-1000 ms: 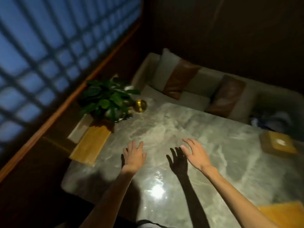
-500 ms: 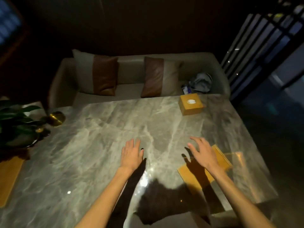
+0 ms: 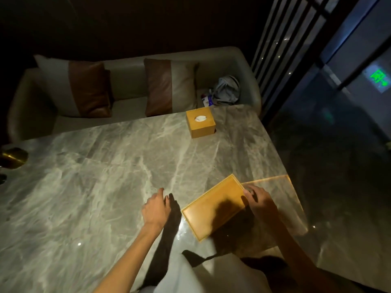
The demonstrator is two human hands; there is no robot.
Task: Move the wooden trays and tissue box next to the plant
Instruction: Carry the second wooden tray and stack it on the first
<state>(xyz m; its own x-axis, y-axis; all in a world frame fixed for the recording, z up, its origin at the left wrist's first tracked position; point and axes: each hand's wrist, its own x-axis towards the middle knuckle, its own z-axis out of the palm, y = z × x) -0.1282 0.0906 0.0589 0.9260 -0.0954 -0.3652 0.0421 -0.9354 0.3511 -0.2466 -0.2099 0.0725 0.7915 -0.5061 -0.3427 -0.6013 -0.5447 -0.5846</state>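
Note:
A flat wooden tray (image 3: pixel 209 206) lies at an angle near the front right of the marble table (image 3: pixel 105 176). My right hand (image 3: pixel 259 200) rests on the tray's right edge with the fingers curled over the rim. My left hand (image 3: pixel 156 208) hovers open just left of the tray, not touching it. The wooden tissue box (image 3: pixel 200 122), with a white tissue in its round top hole, stands at the table's far right edge. The plant is out of view to the left.
A brass bowl (image 3: pixel 13 158) sits at the table's far left edge. Behind the table is a beige sofa (image 3: pixel 131 81) with two brown-and-cream cushions and a grey bag (image 3: pixel 226 90). The table's right edge drops to a dark floor beside a slatted screen.
The view has swung right, away from the plant and the tray beside it. My right hand has come down onto the second tray's right edge; my left hand has moved closer to it.

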